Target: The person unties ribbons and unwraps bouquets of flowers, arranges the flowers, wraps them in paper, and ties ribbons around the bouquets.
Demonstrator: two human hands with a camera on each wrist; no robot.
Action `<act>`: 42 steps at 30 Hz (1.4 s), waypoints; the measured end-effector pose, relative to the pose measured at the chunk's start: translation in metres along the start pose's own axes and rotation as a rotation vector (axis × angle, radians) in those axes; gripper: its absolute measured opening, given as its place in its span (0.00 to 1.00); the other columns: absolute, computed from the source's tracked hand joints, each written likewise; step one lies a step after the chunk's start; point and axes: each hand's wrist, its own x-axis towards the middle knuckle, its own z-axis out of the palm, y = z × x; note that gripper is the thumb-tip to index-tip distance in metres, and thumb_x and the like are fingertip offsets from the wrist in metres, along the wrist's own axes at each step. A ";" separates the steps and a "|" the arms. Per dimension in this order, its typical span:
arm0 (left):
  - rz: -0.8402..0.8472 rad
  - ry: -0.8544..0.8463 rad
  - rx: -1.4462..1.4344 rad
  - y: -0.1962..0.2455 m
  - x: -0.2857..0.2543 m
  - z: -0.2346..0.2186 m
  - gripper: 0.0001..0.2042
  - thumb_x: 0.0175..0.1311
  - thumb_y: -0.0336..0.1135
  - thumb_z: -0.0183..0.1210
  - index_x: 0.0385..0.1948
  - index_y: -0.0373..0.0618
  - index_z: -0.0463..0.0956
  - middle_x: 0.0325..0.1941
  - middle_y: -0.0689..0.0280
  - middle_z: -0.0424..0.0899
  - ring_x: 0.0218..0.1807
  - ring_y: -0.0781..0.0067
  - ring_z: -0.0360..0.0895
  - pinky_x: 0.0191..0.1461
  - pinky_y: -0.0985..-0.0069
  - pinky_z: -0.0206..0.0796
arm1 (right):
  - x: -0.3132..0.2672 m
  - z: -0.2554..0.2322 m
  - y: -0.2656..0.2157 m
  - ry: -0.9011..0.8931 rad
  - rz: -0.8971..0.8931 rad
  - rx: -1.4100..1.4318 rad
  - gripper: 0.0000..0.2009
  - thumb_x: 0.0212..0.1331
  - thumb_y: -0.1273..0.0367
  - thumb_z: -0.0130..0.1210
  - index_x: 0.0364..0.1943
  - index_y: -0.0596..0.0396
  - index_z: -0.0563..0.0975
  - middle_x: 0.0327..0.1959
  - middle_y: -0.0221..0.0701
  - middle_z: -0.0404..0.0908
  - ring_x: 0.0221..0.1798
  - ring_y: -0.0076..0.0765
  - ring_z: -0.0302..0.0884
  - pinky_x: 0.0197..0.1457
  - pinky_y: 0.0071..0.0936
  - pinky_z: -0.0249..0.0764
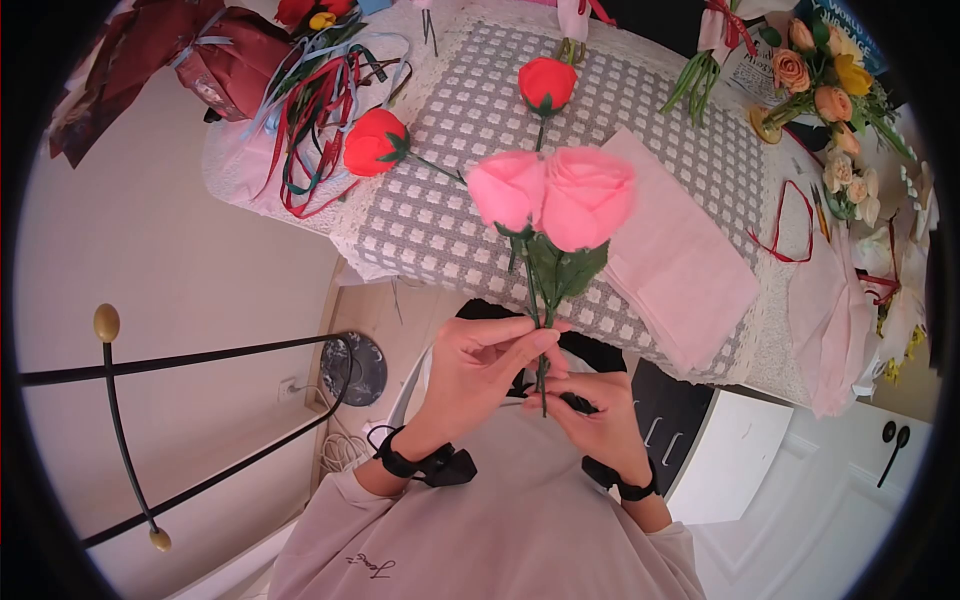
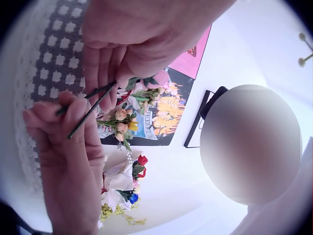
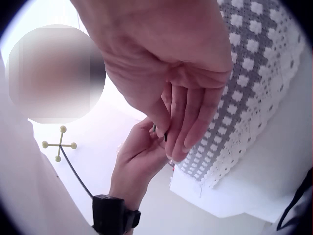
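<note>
Two pink artificial roses (image 1: pixel 590 200) with green leaves (image 1: pixel 562 268) stand side by side, blooms up, over the table in the head view. My left hand (image 1: pixel 475 365) pinches their green stems (image 1: pixel 533 290) between thumb and fingers, below the leaves. Just beneath it, my right hand (image 1: pixel 605 420) pinches the lower part of the stems. The left wrist view shows two stem ends (image 2: pixel 80 125) crossing at my right thumb. Beyond the pink blooms are two red roses (image 1: pixel 375 143), their stems running behind the pink ones.
Folded pink wrapping paper (image 1: pixel 680 260) lies on the grey-and-white checked cloth (image 1: pixel 450 110). Ribbons (image 1: pixel 320 130) hang in a tangle at the left, near a dark red wrapped bouquet (image 1: pixel 215 70). Peach roses (image 1: pixel 790 70) and a red ribbon (image 1: pixel 785 245) are at the right.
</note>
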 end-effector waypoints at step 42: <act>-0.084 -0.007 0.081 -0.023 -0.024 -0.017 0.11 0.78 0.27 0.55 0.47 0.30 0.86 0.42 0.62 0.92 0.37 0.82 0.82 0.42 0.80 0.78 | 0.008 0.030 0.017 0.001 -0.002 -0.002 0.05 0.64 0.79 0.62 0.41 0.65 0.86 0.31 0.38 0.88 0.29 0.31 0.85 0.35 0.24 0.80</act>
